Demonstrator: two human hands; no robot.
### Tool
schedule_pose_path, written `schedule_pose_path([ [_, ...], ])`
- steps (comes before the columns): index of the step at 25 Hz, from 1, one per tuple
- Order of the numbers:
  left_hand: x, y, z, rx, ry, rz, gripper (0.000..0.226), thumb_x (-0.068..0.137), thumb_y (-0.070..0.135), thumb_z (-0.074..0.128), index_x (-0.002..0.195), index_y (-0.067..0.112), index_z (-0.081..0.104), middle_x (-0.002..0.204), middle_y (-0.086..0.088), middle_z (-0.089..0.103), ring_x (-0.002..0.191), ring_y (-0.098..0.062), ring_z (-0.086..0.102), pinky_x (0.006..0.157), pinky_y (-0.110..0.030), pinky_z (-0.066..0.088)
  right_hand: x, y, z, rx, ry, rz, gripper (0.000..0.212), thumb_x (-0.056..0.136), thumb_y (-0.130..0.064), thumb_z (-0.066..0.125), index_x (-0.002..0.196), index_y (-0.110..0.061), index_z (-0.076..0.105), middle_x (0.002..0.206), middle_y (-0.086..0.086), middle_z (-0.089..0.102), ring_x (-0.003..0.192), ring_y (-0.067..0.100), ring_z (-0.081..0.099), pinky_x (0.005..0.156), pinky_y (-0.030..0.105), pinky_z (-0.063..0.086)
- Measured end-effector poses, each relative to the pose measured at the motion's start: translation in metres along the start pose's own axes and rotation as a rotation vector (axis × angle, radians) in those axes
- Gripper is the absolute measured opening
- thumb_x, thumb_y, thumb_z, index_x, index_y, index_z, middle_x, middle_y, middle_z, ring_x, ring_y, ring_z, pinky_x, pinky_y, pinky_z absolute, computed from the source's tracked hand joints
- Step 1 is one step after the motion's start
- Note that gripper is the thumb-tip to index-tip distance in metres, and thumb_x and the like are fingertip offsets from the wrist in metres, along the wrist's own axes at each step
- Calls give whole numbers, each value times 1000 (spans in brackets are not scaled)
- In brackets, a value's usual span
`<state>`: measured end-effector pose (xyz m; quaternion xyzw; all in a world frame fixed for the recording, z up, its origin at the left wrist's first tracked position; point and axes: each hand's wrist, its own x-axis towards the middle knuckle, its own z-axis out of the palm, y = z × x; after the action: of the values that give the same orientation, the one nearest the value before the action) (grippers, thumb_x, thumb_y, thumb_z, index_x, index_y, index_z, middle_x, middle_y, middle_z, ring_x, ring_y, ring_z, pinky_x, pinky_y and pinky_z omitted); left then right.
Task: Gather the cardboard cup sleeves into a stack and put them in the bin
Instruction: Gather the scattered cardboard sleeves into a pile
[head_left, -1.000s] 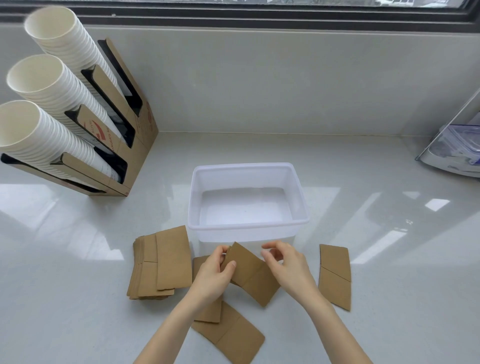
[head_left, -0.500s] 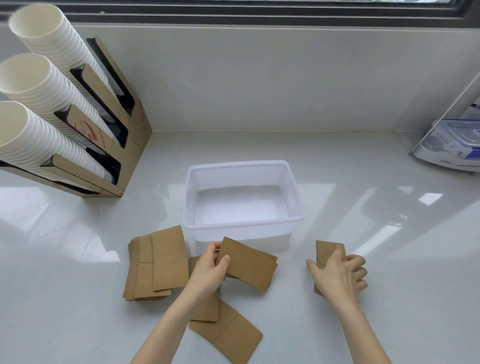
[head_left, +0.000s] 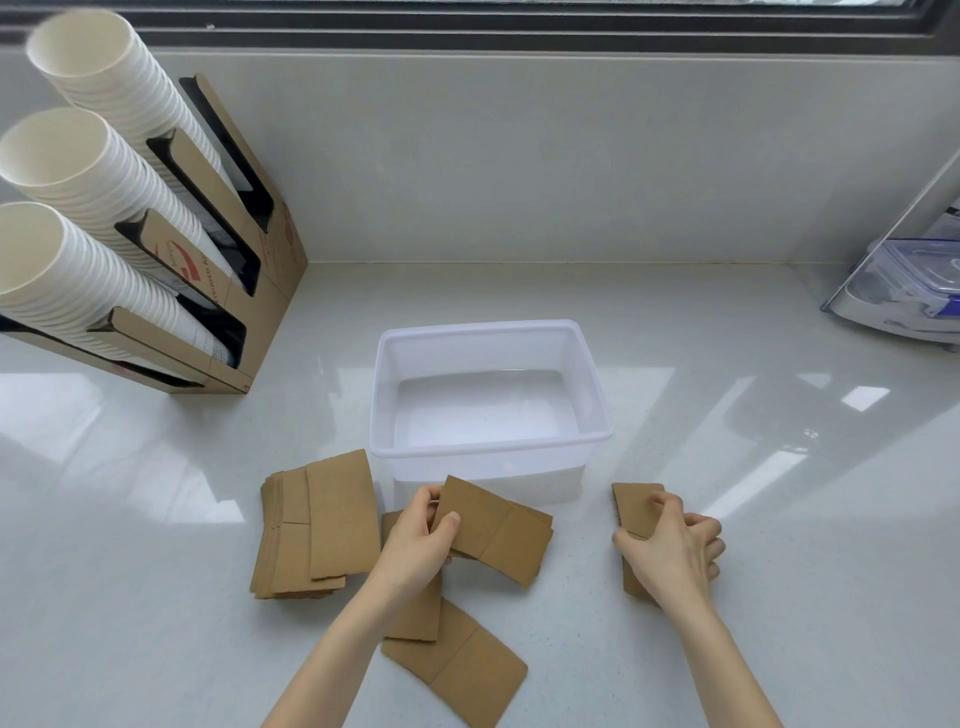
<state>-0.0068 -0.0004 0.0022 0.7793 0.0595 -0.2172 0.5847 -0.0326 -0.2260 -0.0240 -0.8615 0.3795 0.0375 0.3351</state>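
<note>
Left hand (head_left: 415, 551) pinches a flat cardboard sleeve (head_left: 493, 530) by its left end, thumb on top and fingers underneath, holding it just in front of the bin's near wall and above the countertop (head_left: 727, 519). Right hand (head_left: 670, 556) lies over another sleeve (head_left: 635, 506) out to the right of the bin; its thumb and fingertips are closed on that sleeve's edges, the far end of the card showing past the knuckles, the near end hidden under the palm. Whether that sleeve has left the surface cannot be told.

From the head camera, the bin (head_left: 488, 332) is a translucent white plastic tub standing near the middle of the countertop, with nothing inside it. Just beside its front left corner lies a loose stack of sleeves (head_left: 317, 525), fanned a little, the top one set slightly askew. Two more sleeves lie under and behind the left wrist: one (head_left: 415, 613) mostly covered by the hand, and one (head_left: 457, 670) angled toward the countertop's near edge, overlapped by the first.

At the back left corner a brown cardboard dispenser (head_left: 234, 291) leans with three slanted rows of nested white paper cups (head_left: 67, 171), open ends toward the camera. At the right edge sits a clear lidded container with blue clips (head_left: 914, 280). A pale backsplash (head_left: 519, 156) rises behind the countertop beneath a dark window frame (head_left: 519, 31).
</note>
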Motion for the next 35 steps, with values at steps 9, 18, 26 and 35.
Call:
schedule_pose_path([
  [9,-3,3,-3,-25,-26,-23,16,92,15,38,106,19,45,94,2,65,83,-12,59,63,-20,46,-37,-32,0,316,-348,-475,52,77,-20,65,117,-40,38,111,-8,28,114,10,33,91,22,31],
  [18,-7,7,-2,-81,-78,-59,21,92,11,31,101,14,50,77,0,58,71,-12,56,62,-22,47,-46,-40,20,24,-485,-839,56,77,-24,61,128,-32,37,117,-7,25,115,7,25,100,17,25],
  [26,-10,3,5,-35,-92,-15,32,94,26,37,122,12,40,84,2,56,68,-8,53,55,-14,48,-49,-46,28,-59,-425,-1017,53,74,-20,59,124,-31,44,116,-18,25,109,2,27,99,16,21],
  [35,-7,-4,1,-66,-14,36,44,93,23,40,136,16,31,134,10,41,123,-4,36,102,-20,29,-34,-28,12,184,-407,-611,36,88,-20,52,123,-26,45,115,-6,49,105,7,49,90,15,39],
])
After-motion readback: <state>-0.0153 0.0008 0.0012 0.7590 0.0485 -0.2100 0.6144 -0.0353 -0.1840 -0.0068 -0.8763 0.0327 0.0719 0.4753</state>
